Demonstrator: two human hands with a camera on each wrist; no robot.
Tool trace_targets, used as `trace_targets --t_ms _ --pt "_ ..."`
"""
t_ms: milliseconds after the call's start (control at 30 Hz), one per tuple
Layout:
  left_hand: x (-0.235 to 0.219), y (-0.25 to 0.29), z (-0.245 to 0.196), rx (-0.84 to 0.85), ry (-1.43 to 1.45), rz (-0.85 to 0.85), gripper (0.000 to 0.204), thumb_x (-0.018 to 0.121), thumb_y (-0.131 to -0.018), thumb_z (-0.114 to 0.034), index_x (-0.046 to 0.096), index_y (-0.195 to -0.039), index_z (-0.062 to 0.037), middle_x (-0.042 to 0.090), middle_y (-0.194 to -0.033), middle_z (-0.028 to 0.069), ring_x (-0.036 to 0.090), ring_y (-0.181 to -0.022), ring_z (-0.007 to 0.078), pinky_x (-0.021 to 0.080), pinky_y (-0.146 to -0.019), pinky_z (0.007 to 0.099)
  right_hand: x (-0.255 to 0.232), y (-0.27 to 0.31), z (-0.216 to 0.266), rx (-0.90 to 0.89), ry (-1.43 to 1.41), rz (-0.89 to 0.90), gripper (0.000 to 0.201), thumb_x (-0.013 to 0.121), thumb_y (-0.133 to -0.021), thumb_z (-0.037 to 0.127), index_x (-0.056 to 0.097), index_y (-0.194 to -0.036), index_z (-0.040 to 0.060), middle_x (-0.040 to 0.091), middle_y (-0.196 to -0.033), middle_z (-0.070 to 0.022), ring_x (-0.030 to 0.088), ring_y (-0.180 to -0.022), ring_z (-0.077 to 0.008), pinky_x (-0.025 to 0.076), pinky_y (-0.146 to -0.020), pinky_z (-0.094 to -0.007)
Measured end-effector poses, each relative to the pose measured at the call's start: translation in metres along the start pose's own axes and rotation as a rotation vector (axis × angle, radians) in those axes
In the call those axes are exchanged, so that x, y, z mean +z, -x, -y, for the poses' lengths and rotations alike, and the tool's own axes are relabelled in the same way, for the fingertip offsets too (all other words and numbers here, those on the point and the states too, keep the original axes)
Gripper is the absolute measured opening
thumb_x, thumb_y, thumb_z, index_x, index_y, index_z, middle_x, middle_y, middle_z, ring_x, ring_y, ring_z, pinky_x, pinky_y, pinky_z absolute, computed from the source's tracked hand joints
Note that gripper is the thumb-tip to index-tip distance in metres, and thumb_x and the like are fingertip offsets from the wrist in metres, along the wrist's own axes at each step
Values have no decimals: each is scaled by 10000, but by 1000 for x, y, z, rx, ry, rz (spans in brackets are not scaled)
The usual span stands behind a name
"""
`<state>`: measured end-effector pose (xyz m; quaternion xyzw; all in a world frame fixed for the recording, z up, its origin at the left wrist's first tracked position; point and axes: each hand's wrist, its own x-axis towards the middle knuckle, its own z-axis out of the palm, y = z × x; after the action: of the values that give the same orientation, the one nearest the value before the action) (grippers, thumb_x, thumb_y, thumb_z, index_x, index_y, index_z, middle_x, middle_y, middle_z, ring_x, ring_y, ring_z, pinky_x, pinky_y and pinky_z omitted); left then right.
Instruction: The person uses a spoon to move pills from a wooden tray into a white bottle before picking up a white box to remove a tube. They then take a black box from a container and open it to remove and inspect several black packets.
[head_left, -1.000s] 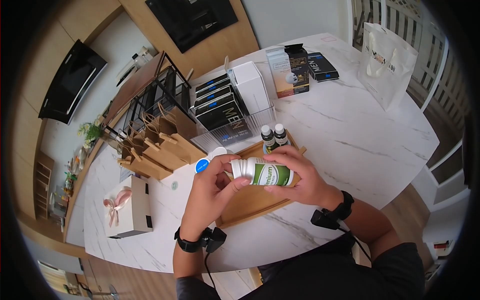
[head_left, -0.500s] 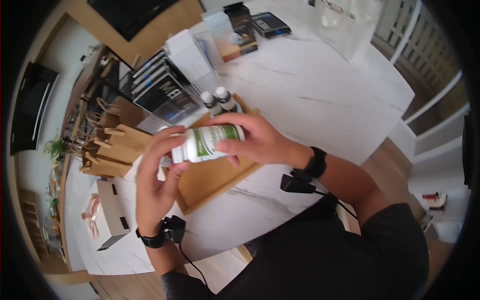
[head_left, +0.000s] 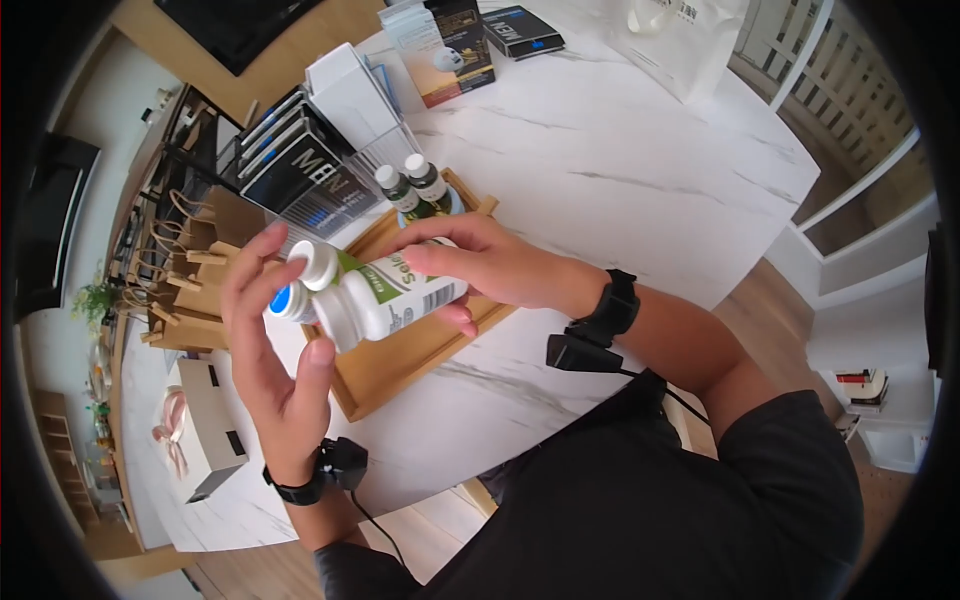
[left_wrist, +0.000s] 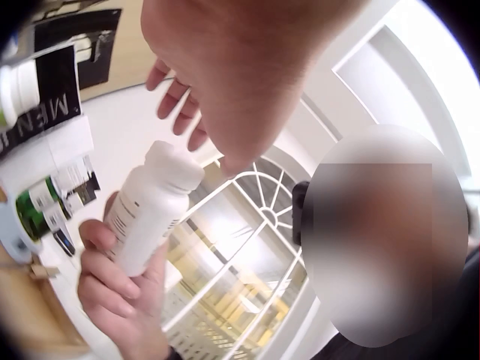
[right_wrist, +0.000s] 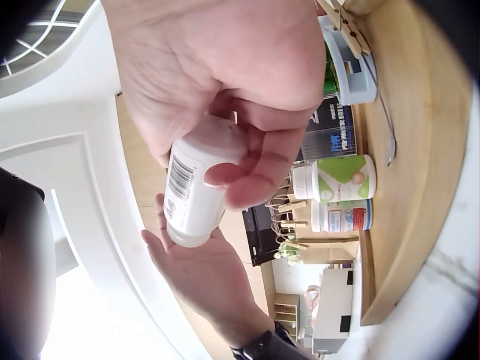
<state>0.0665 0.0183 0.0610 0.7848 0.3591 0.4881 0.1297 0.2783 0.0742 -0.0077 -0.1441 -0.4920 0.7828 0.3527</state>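
My right hand [head_left: 510, 275] grips a white supplement bottle [head_left: 400, 295] with a green label. The bottle lies tilted over the wooden tray [head_left: 375, 375], its capped end toward my left hand and a barcode facing up. My left hand [head_left: 275, 370] is spread beside that end, fingers extended; the left wrist view shows a gap between its fingers and the bottle [left_wrist: 146, 214]. Behind the held bottle stand two more: a white-capped one with a green label [right_wrist: 341, 180] and a blue-topped one [head_left: 290, 302]. Two small dark bottles [head_left: 425, 188] with white caps share a pale blue holder at the tray's far end.
Beyond the tray, a clear organizer holds black MEN boxes [head_left: 300, 175] and white boxes [head_left: 352, 95]. Brown paper bags [head_left: 185, 285] with clothespins stand left, near a white gift box [head_left: 208, 425] with a pink ribbon. A display box [head_left: 440, 55] and white bag [head_left: 680, 45] are farther back.
The head view has swung, shifting the scene left. My left hand has come off the bottle's cap end and spread its fingers. The bottle has turned, bringing its barcode up.
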Motion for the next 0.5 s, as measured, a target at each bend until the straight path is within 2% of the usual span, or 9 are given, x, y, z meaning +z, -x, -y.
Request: trace_targets --t_ms 67,100,133,233,267,333,400,467,500 --pt "-10 0 -4 -187 -301 79 456 707 -810 -299 611 -1154 -17 615 -1121 103 545 -1004 241 402 -923 360 -2 -2 -4 -34 17 -9 336 545 -993 264 569 -1217 15 598 -860 -53 531 -527 -94 486 -462 -252" --pt "-9 5 4 -216 -264 90 493 756 -777 -279 614 -1172 -22 606 -1022 98 517 -832 197 417 -802 321 -2 -4 -5 -61 32 -32 328 550 -991 249 569 -1221 16 596 -863 -51 526 -528 -89 476 -458 -249" --pt "-15 4 0 -341 -297 222 483 780 -763 -237 622 -1172 -36 615 -1031 101 544 -834 203 435 -799 319 -2 -4 -5 -75 33 -10 328 550 -991 249 569 -1221 16 596 -863 -51 526 -528 -89 476 -458 -249" --pt "-12 -7 -1 -47 -286 265 508 779 -773 -206 601 -1216 -32 625 -1072 100 566 -873 226 465 -788 334 -4 -4 -3 -78 62 -122 341 499 -1008 182 509 -1284 -18 619 -842 -78 546 -539 -96 487 -477 -259" --pt "-13 -8 -4 -42 -299 260 508 779 -773 -206 601 -1216 -32 625 -1072 100 566 -873 226 465 -788 334 -4 -4 -3 -86 63 -109 341 499 -1008 182 509 -1284 -18 619 -842 -78 546 -539 -96 487 -477 -259" --pt "-14 -7 -9 -214 -308 202 496 756 -793 -165 589 -1238 -24 619 -1096 111 571 -880 236 472 -791 339 -3 -3 -3 -96 68 -151 341 494 -1008 181 508 -1281 -23 621 -845 -87 548 -539 -99 490 -466 -261" --pt "-14 -2 1 -289 -307 287 564 774 -772 -252 572 -1241 -12 633 -996 96 572 -821 234 467 -784 351 -3 -4 -3 -116 109 -113 341 492 -1008 175 503 -1284 -25 622 -846 -94 547 -535 -102 487 -456 -263" --pt "-16 -10 4 -13 -313 307 519 764 -782 -201 577 -1234 -27 638 -987 93 591 -856 258 472 -792 357 -5 -4 -3 -90 104 -135 339 489 -1007 170 501 -1284 -26 619 -841 -96 547 -535 -104 484 -449 -263" --pt "-17 -10 1 -7 -320 302 519 764 -782 -201 577 -1234 -27 638 -987 93 591 -856 258 472 -792 357 -4 -3 -3 -97 109 -128 339 489 -1007 170 501 -1284 -26 619 -841 -96 547 -535 -104 484 -449 -263"
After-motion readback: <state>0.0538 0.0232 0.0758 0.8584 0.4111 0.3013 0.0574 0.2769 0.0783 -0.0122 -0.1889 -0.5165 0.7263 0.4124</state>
